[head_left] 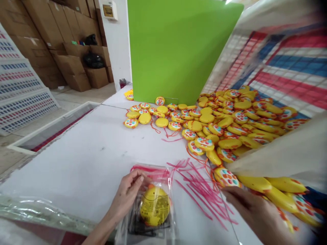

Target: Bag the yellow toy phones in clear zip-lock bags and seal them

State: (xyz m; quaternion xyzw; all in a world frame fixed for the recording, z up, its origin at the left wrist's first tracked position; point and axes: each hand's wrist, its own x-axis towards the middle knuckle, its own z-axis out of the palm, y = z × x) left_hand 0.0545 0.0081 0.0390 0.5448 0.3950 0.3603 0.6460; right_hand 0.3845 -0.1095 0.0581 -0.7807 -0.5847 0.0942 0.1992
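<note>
My left hand [131, 189] lies over the upper left of a clear plastic bag [167, 173], thumb and fingers closed near its top edge; what they pinch is too small to make out. On or in that bag shows a round yellow toy [154, 206] with dark print over it. My right hand [251, 207] is at the right, its fingertips beside the orange cord of a yellow toy with coloured dots [227, 177]; whether it grips the cord is unclear. Pink strips [201, 190] are scattered on the white table [107, 160] between my hands.
A large pile of yellow toys [230, 119] covers the table's right side, with a few more along the back. Behind them stands a green board [178, 47]. White plastic [276, 153] hangs at the right. White crates [22, 85] and cardboard boxes [74, 68] are at the left.
</note>
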